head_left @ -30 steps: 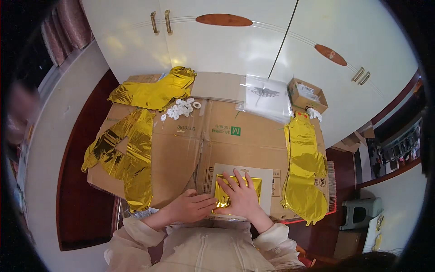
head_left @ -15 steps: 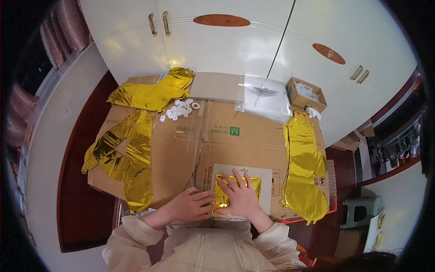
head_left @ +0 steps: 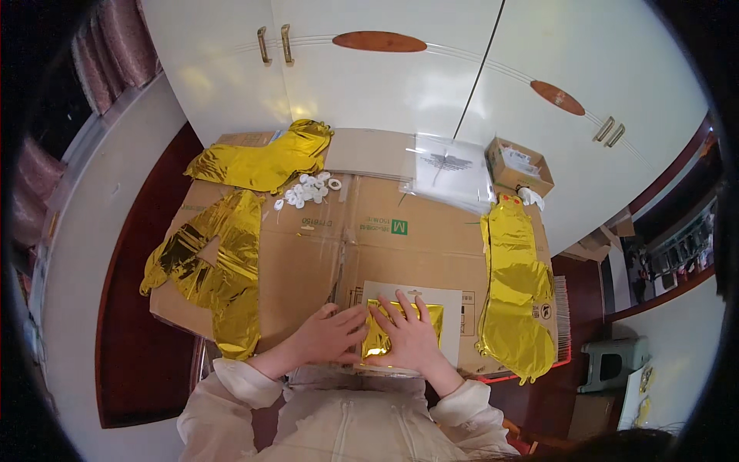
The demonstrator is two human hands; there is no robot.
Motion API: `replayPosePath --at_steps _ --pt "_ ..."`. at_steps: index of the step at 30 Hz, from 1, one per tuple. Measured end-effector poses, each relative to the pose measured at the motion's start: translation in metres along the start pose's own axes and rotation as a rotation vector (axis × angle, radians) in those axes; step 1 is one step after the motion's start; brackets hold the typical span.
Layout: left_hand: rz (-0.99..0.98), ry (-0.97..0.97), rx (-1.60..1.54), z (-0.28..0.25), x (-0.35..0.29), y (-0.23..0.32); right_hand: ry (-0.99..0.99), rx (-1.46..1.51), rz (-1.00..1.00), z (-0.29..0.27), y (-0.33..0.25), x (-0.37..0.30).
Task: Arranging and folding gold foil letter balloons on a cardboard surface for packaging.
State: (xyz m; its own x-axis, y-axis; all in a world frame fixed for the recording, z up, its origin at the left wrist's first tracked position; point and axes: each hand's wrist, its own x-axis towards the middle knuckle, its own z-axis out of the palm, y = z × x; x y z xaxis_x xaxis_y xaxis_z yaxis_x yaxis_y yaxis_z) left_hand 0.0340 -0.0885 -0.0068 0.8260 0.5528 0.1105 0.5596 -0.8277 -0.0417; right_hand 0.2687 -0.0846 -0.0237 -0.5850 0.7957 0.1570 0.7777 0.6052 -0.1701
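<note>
A folded square of gold foil [head_left: 427, 314] lies on a white card [head_left: 451, 327] with a hang slot, at the near edge of the cardboard. My right hand [head_left: 408, 339] rests flat on the foil with its fingers spread. At the card's left edge is my left hand [head_left: 331, 336], its fingers bent loosely and their tips beside the foil. The thumb of that hand stands apart, and nothing shows in its grasp. The foil under my right palm is hidden.
Flat gold foil balloons [head_left: 519, 289] lie on the right; others are a letter-like balloon [head_left: 239, 269] at left and a balloon [head_left: 258, 163] at far left. White ribbon rolls [head_left: 306, 190], clear plastic sleeves [head_left: 450, 171] and a small open box [head_left: 504, 171] sit toward the cabinet [head_left: 369, 85].
My left hand has shifted slightly up and right along the card's edge, its thumb lifting. My right hand stays spread on the foil. The view has tilted a little.
</note>
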Motion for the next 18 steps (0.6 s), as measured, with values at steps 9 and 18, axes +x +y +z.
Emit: replayPosePath --at_steps 9,18 --pt "0.05 -0.032 -0.234 0.012 0.006 0.012 0.0 0.028 0.001 0.001 0.002 -0.001" --pt "-0.095 -0.048 -0.104 0.02 0.021 0.012 0.057 0.118 0.013 -0.005 0.008 -0.012"
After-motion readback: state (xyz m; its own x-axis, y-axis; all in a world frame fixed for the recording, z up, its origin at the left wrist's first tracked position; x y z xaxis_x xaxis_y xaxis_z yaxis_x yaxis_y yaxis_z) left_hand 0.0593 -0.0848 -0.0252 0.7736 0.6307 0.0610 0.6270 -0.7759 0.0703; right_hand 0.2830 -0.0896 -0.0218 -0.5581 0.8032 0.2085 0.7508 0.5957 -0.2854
